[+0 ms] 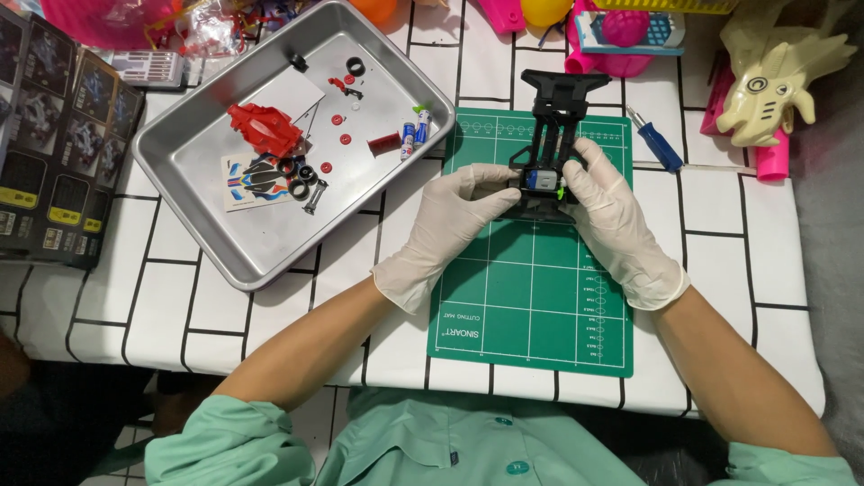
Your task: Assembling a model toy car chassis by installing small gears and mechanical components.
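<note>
Two large items first: your green cutting mat (531, 297) and, left of it, the steel tray (225, 243) holding a red body shell (265, 128). Your gloved left hand (445, 229) and right hand (616, 225) pinch the black toy-car chassis (560, 117) on the mat's far end. Judged step: seating a small motor part; next needs steady, even finger pressure.

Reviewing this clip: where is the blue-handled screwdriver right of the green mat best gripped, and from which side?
Grip the blue-handled screwdriver around its thick blue handle, probably from above with the right hand, which is nearest. It lies flat and slanted on the tablecloth, clear of the green mat, with the thin tip pointing up-left.
</note>
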